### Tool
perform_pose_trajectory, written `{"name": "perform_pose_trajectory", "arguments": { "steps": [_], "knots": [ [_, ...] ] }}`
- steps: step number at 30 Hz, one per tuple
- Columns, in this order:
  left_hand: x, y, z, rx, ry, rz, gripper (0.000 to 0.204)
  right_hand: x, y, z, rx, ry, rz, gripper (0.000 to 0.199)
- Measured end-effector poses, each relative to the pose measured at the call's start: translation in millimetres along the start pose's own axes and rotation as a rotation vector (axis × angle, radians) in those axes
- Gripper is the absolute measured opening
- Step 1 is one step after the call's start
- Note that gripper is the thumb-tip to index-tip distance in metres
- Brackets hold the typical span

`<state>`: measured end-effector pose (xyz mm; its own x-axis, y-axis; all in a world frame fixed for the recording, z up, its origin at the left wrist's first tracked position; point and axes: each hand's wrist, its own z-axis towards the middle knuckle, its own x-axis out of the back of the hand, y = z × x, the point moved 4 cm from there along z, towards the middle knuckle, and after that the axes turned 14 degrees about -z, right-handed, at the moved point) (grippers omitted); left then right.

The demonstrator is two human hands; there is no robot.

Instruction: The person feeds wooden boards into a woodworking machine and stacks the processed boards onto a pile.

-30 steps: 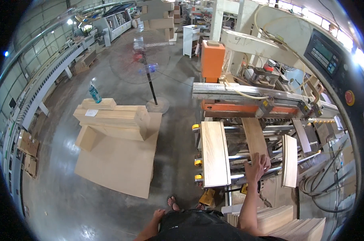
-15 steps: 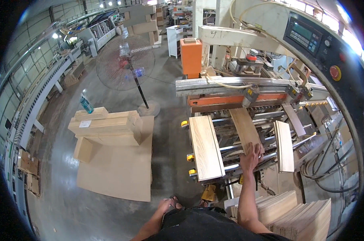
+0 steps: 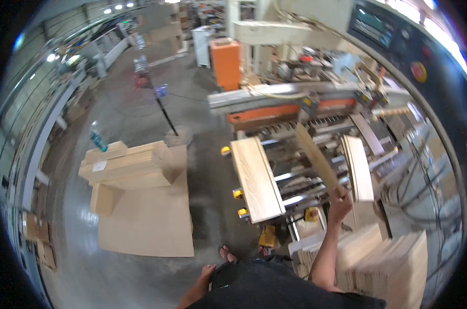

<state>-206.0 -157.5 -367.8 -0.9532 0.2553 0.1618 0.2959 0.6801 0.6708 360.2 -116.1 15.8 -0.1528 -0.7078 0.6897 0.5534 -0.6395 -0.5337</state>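
Observation:
My right hand [image 3: 339,207] is closed on the near end of a thin wooden board [image 3: 318,159]. The board is tipped up on its long edge over the machine's rails, its far end pointing toward the orange beam. To its left, a wider pale board [image 3: 257,180] lies across the rails. Another pale board [image 3: 358,167] lies to the right, close to the held one. My left hand [image 3: 208,270] hangs low beside my body, away from the boards; its fingers are too small and blurred to make out.
Stacked boards [image 3: 393,262] stand at the lower right, beside my right forearm. Left of me, a pile of boards [image 3: 125,165] rests on a brown sheet [image 3: 146,221]. A pedestal fan [image 3: 164,110] stands behind it. The machine's control panel [image 3: 393,44] overhangs at upper right.
My right hand has lifted and turned the middle board from lying flat to on edge, shifting it slightly right. My left hand stays low. The whole view has shifted a little.

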Motion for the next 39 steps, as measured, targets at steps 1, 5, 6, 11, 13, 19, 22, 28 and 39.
{"name": "perform_pose_trajectory", "arguments": {
  "steps": [1, 5, 6, 11, 13, 19, 22, 28, 39],
  "knots": [
    [8.7, -7.1, -7.6, 0.019, 0.079, 0.113, 0.032, 4.3, 21.3, 9.5, -0.241, -0.075, 0.063, 0.024],
    [16.5, 0.6, -7.3, -0.002, -0.061, 0.308, 0.029, 19.5, 73.9, 13.0, -0.561, 0.044, 0.912, 0.031],
    [15.7, 5.6, -3.7, 0.005, -0.093, 0.306, 0.028, 27.6, 91.3, 6.0, -0.660, 0.071, 0.851, 0.031],
    [1.4, 34.0, 21.5, 0.159, -0.097, 0.031, 0.025, 48.7, 142.0, 12.0, -0.356, 0.164, 0.602, 0.042],
    [-9.0, 49.6, 25.2, 0.275, -0.042, -0.244, 0.026, 48.8, 160.7, 17.9, -0.413, -0.007, 0.556, 0.052],
    [-39.1, 119.6, 20.9, 0.129, -0.025, -0.149, 0.028, 8.9, 196.4, 29.2, -0.829, 0.097, 1.241, 0.047],
    [-46.9, 128.4, 12.8, 0.100, -0.048, -0.156, 0.029, -22.7, 205.5, 55.0, -0.732, -0.016, 1.139, 0.044],
    [-34.7, 82.5, 18.2, 0.170, -0.070, -0.139, 0.031, -48.4, 198.5, 92.0, -0.742, -0.209, 0.886, 0.041],
    [1.9, 10.0, -16.5, -0.376, -0.147, 0.888, 0.023, -36.6, -37.9, 31.2, 0.043, -0.118, 0.097, 0.060]
  ]
}}
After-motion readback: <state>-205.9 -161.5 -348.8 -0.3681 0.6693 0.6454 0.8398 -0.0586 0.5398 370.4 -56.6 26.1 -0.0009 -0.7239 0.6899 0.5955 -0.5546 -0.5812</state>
